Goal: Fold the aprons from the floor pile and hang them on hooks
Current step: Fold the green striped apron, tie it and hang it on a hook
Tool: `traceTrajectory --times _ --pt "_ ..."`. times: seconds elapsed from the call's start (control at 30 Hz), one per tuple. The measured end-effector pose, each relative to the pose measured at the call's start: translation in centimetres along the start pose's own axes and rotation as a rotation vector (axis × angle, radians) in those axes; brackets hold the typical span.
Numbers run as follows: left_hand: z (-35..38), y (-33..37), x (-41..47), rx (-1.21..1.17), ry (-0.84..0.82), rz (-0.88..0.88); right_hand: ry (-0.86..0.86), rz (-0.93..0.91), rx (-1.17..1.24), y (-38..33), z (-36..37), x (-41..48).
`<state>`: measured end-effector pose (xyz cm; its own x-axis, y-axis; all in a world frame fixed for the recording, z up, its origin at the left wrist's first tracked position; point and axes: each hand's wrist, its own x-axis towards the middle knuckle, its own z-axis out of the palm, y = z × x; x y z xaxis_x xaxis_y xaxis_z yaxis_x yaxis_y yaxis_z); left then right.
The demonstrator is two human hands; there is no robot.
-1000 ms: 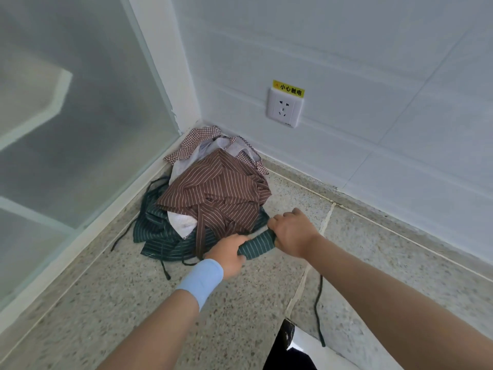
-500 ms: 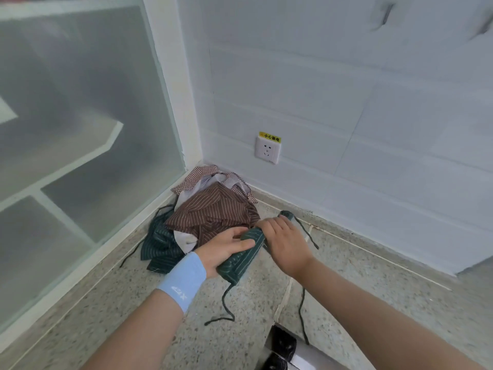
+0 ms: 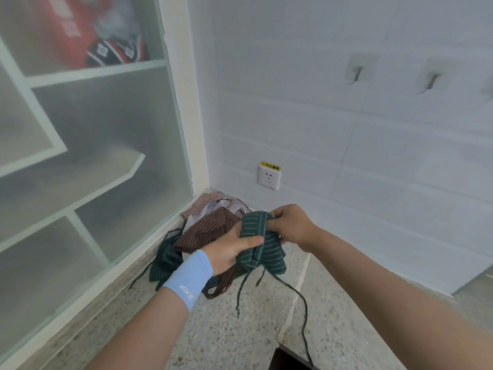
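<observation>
White tiled wall (image 3: 346,116) fills the far and right side of the shot, and a big frosted glass panel (image 3: 106,129) with white framing runs down the left. Something red sits behind the glass at the top, but it's too blurry to say what. Speckled stone floor (image 3: 240,337) covers the near part.

The apron pile (image 3: 210,231) is on the floor, tucked into the far corner where the glass meets the wall. It has a brown striped one on top, a checked one (image 3: 205,202) at the far edge and a dark green striped one (image 3: 165,260) at the left edge, with thin ties trailing off it.

The green striped apron (image 3: 269,255) is up off the floor as a bunched bundle between both hands, just to the right of the pile and partly in front of it. The left hand (image 3: 229,249) has its fingers curled around the bundle's left side. The right hand (image 3: 290,227) grips the bundle's far top end with bent fingers. Its dark ties (image 3: 301,297) dangle down toward the near floor (one runs almost to the bottom edge).

There's a light blue wristband (image 3: 188,279) on the left wrist. A white socket (image 3: 269,177) sits low on the wall above the pile, with a small yellow sticker (image 3: 270,166) right on top of it. Two stick-on hooks (image 3: 357,73) are higher up on the right, side by side, with nothing on them.
</observation>
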<state>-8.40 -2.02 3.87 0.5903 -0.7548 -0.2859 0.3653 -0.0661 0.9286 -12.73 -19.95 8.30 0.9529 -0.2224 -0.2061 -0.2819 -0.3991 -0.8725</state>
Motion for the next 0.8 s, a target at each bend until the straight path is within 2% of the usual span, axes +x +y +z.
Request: traceTrajectory --times 0.1,0.17,0.3,0.33,0.4,0.47,0.6,0.67,0.73,0.8 --pt "1.1 0.9 0.0 -0.027 -0.114 0.016 -0.028 0.027 0.043 -2.0 0.1 -0.2" --pt "1.3 1.6 0.2 0.014 -0.057 0.072 -0.136 0.04 0.106 -2.9 -0.4 -0.3" --pt "0.4 2.7 0.9 0.103 0.006 0.127 -0.437 0.067 0.436 -3.7 -1.7 -0.9" --pt "0.4 3.0 1.0 0.129 0.001 0.129 -0.421 0.039 0.402 -4.0 -1.6 -0.9" --pt "0.8 3.6 1.4 0.174 0.011 0.122 -0.261 -0.021 0.288 -4.6 -1.1 -0.7" --pt "1.3 4.1 1.6 0.158 0.012 0.112 -0.127 -0.036 0.31 -5.1 -1.2 -0.1" --pt "1.3 4.7 1.6 0.176 0.044 0.063 -0.081 -0.053 0.435 -5.4 -1.6 0.5" --pt "1.0 5.2 1.5 0.165 0.083 0.095 -0.046 -0.117 0.486 -5.3 -1.1 0.7" --pt "0.6 5.9 1.3 0.14 0.077 0.133 -0.088 -0.176 0.526 -4.7 -0.7 1.0" --pt "0.2 6.7 0.9 0.075 0.049 0.155 -0.321 -0.128 0.589 -3.5 -0.4 1.4"
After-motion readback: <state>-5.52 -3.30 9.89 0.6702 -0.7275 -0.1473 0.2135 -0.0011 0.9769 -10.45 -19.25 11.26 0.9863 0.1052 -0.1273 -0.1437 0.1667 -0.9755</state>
